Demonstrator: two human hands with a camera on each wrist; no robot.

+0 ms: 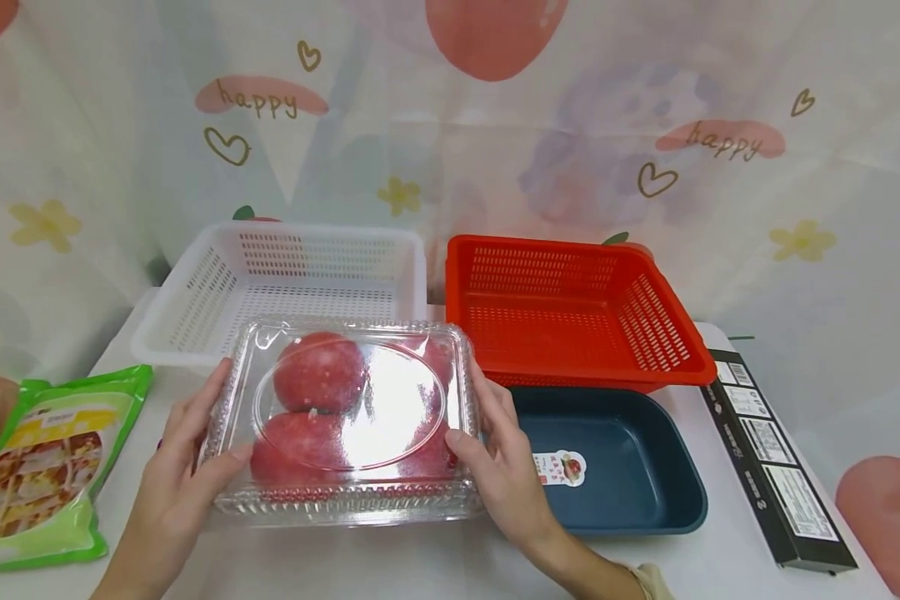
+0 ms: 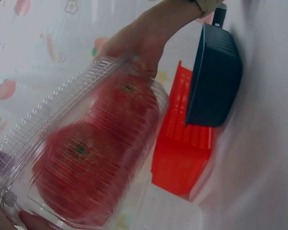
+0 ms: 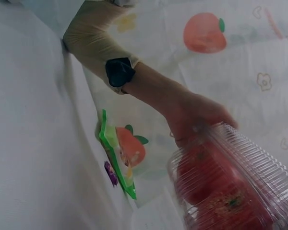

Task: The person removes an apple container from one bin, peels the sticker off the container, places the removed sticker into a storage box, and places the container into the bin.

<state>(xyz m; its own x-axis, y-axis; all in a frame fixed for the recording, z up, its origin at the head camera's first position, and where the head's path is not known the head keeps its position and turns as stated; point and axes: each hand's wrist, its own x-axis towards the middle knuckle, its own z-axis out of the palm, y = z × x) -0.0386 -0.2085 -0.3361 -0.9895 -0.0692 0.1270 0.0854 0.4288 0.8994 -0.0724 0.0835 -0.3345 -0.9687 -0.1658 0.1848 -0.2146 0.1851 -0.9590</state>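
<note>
Both hands hold a clear plastic clamshell box (image 1: 352,510) up above the front of the table. Several large red tomatoes (image 1: 319,372) show through its lid, which is closed. My left hand (image 1: 176,475) grips the box's left end, thumb on the lid's near corner. At the opposite end my right hand (image 1: 506,471) grips it, thumb over the lid and fingers along the side. In the left wrist view, two tomatoes (image 2: 81,167) with green stem spots are visible through the box wall. Glare on the lid hides part of the contents.
Behind the box stand a white basket (image 1: 172,325) and a red basket (image 1: 570,367). A dark blue basin (image 1: 622,467) with a sticker sits right of my hands. A black box (image 1: 780,467) lies far right, a green food bag (image 1: 52,467) far left. Near the bag is a small purple packet (image 3: 111,173).
</note>
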